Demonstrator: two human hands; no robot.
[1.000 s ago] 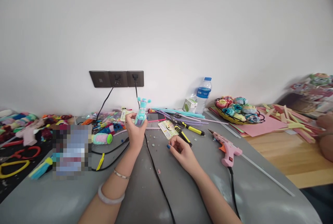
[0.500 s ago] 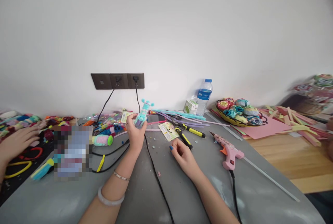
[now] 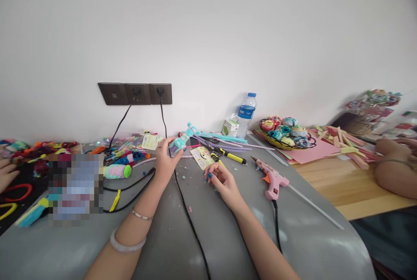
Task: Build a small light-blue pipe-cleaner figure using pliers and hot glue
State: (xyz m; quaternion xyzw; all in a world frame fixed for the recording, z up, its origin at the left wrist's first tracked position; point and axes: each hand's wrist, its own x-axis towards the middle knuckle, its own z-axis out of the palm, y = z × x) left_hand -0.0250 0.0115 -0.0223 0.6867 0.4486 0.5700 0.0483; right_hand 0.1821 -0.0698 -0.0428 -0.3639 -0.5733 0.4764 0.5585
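My left hand (image 3: 167, 160) is closed round the lower part of a small turquoise fuzzy pipe-cleaner figure (image 3: 183, 137). The figure leans to the right, with its round-tipped end free above my fingers. Low over the grey table (image 3: 224, 245), my right hand (image 3: 223, 182) has its fingers curled in and its thumb close to the fingertips; whatever they hold, if anything, I cannot make out. Just beyond it lie yellow-and-black pliers (image 3: 233, 156) and a printed card (image 3: 201, 157). A pink glue gun (image 3: 272, 179) rests to its right.
Purple and turquoise pipe cleaners (image 3: 224, 138), a water bottle (image 3: 246, 114) and a small carton (image 3: 230, 127) stand or lie by the wall. A basket of flowers (image 3: 286, 134) is at right. Black cords (image 3: 189, 223) cross the table. Other people's arms show at both edges.
The view has turned right, so most things sit further left. The turquoise figure has tipped further to the right in my left hand. My right hand has turned, showing more fingertips.
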